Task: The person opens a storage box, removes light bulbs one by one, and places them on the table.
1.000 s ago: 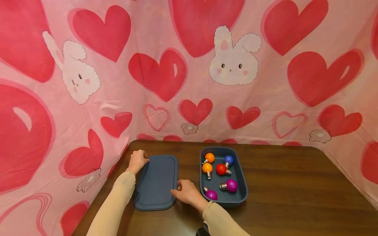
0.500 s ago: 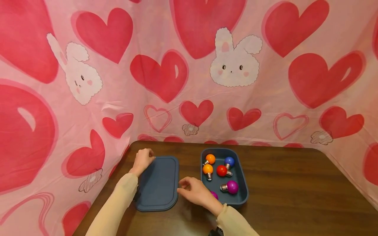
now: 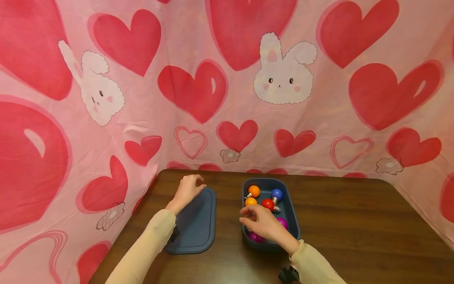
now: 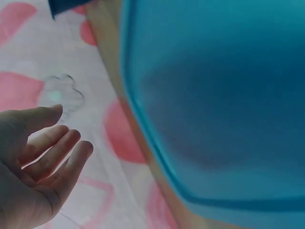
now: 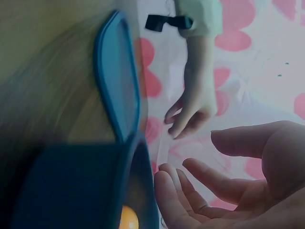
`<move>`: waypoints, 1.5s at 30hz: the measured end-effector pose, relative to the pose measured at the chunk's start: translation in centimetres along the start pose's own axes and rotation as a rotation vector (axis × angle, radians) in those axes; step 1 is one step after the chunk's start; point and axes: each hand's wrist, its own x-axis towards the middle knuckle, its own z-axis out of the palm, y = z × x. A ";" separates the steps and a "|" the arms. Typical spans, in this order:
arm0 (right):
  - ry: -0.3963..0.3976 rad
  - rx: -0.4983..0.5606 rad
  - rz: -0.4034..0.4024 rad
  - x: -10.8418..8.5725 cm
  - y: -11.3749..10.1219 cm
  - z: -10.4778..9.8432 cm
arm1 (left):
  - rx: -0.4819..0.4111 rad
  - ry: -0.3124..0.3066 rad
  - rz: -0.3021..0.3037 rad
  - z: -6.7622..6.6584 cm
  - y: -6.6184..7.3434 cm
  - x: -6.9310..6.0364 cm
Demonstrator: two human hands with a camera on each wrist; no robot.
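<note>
A blue-grey lid (image 3: 196,225) lies flat on the table at the left in the head view. My left hand (image 3: 188,189) hangs above its far part, fingers loosely bent and holding nothing; the left wrist view shows that hand (image 4: 45,167) beside the lid (image 4: 228,119). To the right stands a blue-grey box (image 3: 293,228) with orange, blue, red (image 3: 267,204) and purple bulbs in it. My right hand (image 3: 267,225) hovers over the box's near left part, thumb and fingers apart, and hides some bulbs. In the right wrist view it (image 5: 228,176) holds nothing.
The brown wooden table (image 3: 354,225) stretches to the right of the box. A pink cloth (image 3: 244,106) with red hearts and white rabbits hangs behind the table and at its sides.
Both hands have come away from the lid's edges. My left hand has moved right over the lid's far part, and my right hand has moved right to above the box.
</note>
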 end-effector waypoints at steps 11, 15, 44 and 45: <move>0.047 -0.076 -0.011 -1.2 2.7 -3.3 | -0.054 -0.023 0.120 0.8 4.4 -0.1; 0.040 -0.086 0.009 -1.5 3.6 -4.1 | -0.080 -0.043 0.152 1.0 5.8 -0.4; -0.149 -0.432 -0.094 -1.4 6.7 -6.5 | -0.086 -0.436 0.274 3.7 9.4 -3.8; -0.155 -0.434 -0.086 -1.4 6.7 -6.5 | -0.082 -0.444 0.277 3.7 9.3 -3.9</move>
